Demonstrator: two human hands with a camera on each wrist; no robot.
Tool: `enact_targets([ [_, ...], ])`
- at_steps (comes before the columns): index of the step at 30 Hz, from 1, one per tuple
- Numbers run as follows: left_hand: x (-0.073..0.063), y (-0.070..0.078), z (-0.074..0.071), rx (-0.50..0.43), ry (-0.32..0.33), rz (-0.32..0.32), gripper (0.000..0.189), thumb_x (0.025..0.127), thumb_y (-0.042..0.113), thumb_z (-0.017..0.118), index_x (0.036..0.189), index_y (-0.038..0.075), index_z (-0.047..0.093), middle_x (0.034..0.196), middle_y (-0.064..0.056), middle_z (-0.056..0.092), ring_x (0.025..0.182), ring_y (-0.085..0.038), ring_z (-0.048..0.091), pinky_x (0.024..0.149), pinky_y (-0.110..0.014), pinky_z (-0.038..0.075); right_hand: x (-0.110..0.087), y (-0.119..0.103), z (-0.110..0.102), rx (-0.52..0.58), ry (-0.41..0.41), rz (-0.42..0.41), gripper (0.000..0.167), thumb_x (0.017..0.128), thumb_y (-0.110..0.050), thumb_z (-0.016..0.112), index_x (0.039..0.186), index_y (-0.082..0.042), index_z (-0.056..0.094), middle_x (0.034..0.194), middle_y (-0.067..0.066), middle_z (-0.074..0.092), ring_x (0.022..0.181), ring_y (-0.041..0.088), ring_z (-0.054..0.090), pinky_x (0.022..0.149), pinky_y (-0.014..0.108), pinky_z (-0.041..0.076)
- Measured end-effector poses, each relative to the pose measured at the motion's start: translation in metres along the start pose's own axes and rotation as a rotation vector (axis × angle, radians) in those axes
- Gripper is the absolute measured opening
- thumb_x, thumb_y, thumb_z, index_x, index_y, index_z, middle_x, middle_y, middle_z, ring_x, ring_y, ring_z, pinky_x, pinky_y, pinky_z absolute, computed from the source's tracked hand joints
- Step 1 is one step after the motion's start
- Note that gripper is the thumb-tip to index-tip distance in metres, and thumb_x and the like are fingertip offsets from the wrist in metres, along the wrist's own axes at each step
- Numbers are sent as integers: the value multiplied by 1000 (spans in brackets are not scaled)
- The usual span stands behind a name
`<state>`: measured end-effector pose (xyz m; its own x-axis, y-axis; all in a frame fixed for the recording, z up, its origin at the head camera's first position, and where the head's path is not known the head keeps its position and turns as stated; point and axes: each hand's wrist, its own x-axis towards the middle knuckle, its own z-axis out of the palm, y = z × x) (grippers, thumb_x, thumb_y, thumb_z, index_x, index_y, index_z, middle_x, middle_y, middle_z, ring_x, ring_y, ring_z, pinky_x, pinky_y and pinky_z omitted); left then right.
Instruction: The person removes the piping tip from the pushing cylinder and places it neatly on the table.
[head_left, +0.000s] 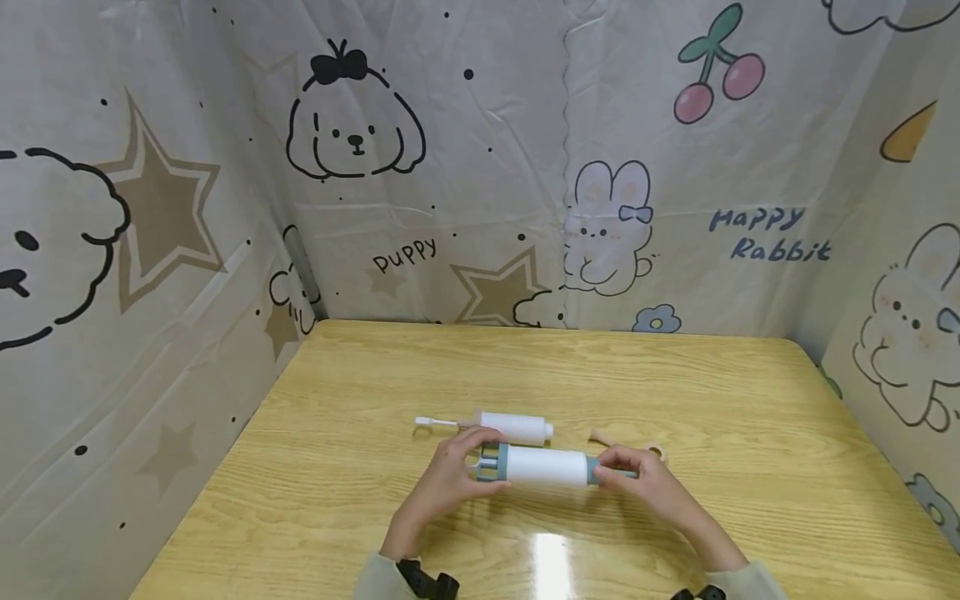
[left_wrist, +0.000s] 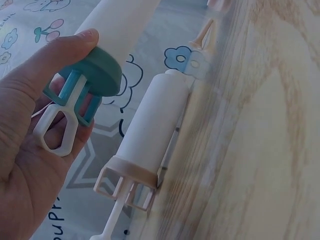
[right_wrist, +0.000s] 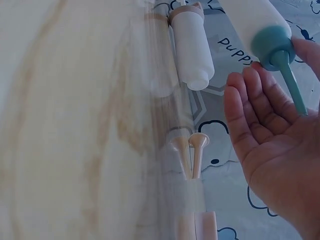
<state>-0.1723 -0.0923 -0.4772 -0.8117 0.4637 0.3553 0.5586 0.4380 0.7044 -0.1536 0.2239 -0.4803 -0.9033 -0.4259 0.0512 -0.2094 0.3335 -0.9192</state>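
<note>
A large white syringe (head_left: 547, 467) with a teal collar and a teal nozzle (right_wrist: 290, 82) is held level above the table. My left hand (head_left: 448, 471) grips the collar end, thumb on top, beside the teal finger loops and the white plunger ring (left_wrist: 64, 145). My right hand (head_left: 651, 482) pinches the nozzle end between thumb and fingertips. Just behind lies a second white syringe (left_wrist: 155, 120) with a beige collar, its plunger pulled out to the left. To its right is a loose beige nozzle (right_wrist: 198, 155).
The wooden table (head_left: 300, 500) carries these things near its middle. Partly behind my right hand lies a small beige round piece (head_left: 657, 452). Printed cloth walls (head_left: 480, 167) stand along the back and both sides.
</note>
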Motion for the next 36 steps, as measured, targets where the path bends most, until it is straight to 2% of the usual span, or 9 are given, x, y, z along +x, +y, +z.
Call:
enact_targets([
  [4,0,0,0,-5,-5,-9,52,73,17,87,119,13,64,122,-2,65,109,-21,64,93,-40,56,0,3,3,-48,18,-44,19,97,-16,61,110,-2,62,110,12,66,103,-6,59,85,21,54],
  [13,-1,-1,0,-13,-15,-26,52,74,20,86,120,13,64,123,-2,65,110,-21,64,93,-39,57,2,8,7,-144,94,-273,28,86,-6,73,109,-9,56,104,0,63,98,-2,59,88,19,53],
  [21,-2,-2,0,-18,-18,-22,53,75,20,86,121,12,63,124,-2,64,110,-22,64,93,-39,56,3,7,9,-174,107,-344,35,83,-2,75,110,-8,54,107,4,60,99,-4,57,87,20,54],
  [23,-2,-2,0,-17,-16,-21,53,75,20,86,122,12,63,124,-2,64,110,-22,64,93,-39,56,3,8,9,-174,110,-344,35,83,-3,76,111,-6,55,109,8,60,101,-4,57,88,21,54],
  [26,-2,-2,0,-17,-13,-20,53,74,20,86,121,12,63,124,-2,64,109,-21,64,93,-38,56,3,8,8,-153,103,-316,39,83,-5,76,115,-3,53,114,13,58,106,3,58,92,22,53],
  [28,-3,-2,0,-19,-13,-22,53,74,19,86,121,12,63,123,-2,64,108,-21,64,93,-38,56,2,8,7,-132,92,-277,41,85,-7,74,119,0,53,118,17,58,109,5,58,94,23,52],
  [30,-3,-1,-1,-22,-14,-25,53,74,18,86,121,11,63,123,-3,65,109,-22,64,94,-38,56,1,7,6,-110,73,-214,33,91,-9,68,120,0,53,118,16,59,107,6,58,92,24,52],
  [33,-2,-1,-1,-25,-16,-29,53,74,18,86,121,11,63,124,-3,65,110,-22,64,94,-39,56,1,6,4,-85,48,-111,16,101,-13,52,108,0,59,107,12,63,97,2,58,84,24,53],
  [36,-2,-1,0,-22,-15,-22,53,74,19,86,121,12,63,124,-3,65,110,-22,64,95,-39,56,1,6,2,-68,8,-44,30,105,-17,42,91,0,62,90,11,65,84,5,59,73,25,54],
])
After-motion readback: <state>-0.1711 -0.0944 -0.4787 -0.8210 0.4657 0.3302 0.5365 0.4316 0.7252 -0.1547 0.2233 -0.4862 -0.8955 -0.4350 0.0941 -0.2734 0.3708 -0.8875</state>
